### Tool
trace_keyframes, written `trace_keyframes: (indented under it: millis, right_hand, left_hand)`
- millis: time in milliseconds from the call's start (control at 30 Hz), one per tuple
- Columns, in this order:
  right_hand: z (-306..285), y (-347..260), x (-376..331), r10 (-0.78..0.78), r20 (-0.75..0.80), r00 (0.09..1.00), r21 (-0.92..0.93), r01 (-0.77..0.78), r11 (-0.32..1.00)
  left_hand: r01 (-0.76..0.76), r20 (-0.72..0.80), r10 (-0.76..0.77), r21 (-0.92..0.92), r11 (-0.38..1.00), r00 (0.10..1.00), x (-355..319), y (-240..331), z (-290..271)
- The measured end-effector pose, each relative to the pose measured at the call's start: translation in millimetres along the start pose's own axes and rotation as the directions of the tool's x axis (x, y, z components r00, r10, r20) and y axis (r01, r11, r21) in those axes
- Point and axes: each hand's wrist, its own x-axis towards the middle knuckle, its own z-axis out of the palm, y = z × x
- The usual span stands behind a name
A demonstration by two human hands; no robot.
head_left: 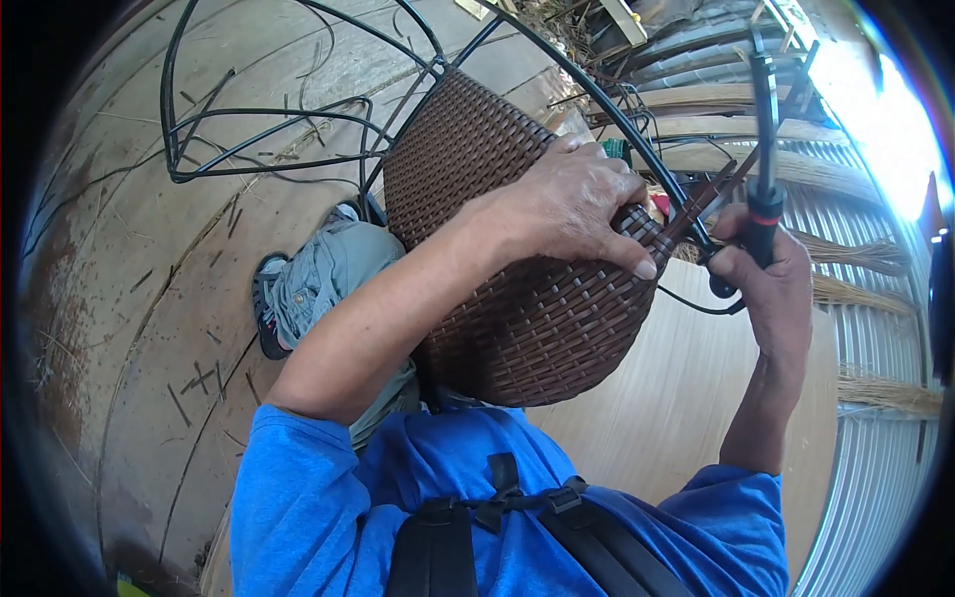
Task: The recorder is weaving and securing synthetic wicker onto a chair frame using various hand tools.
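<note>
A brown woven wicker panel (557,333) on a black metal chair frame (637,134) lies tilted across my lap. My left hand (572,204) is closed over the panel's right edge, its thumb pressed on the weave and its other fingers partly hidden behind it. Loose brown strips (701,204) stick out from that edge toward my right hand. My right hand (771,284) is closed round a black-handled tool (764,149) with a red band and a long metal shaft pointing up. The shaft is blurred, so its exact kind is unclear. The tool's handle is beside the strips and the frame bar.
Thin frame legs (269,114) reach out over the concrete floor (129,298) at left, where strip offcuts lie scattered. A pale wooden board (716,368) is under the panel at right. Bundles of straw-coloured fibre (865,254) lie along a corrugated metal sheet (865,468).
</note>
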Motion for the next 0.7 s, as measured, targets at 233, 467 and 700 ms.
trace_keyframes:
  millis: [233, 467, 700]
  right_hand:
    - [-2, 8, -4, -0.116, 0.077, 0.990, -0.090, 0.123, 0.988]
    - [20, 1, 0, -0.309, -0.088, 0.947, -0.458, 0.237, 0.857]
    - [26, 1, 4, -0.465, -0.113, 0.878, -0.529, 0.343, 0.776]
  left_hand:
    - [-0.044, 0.121, 0.050, -0.051, 0.998, 0.991, -2, -8, -11]
    - [0.041, 0.076, -0.046, 0.064, 0.997, 0.996, -4, 2, -3]
    - [-0.010, -0.045, 0.016, 0.141, 0.990, 0.999, -8, 5, 5]
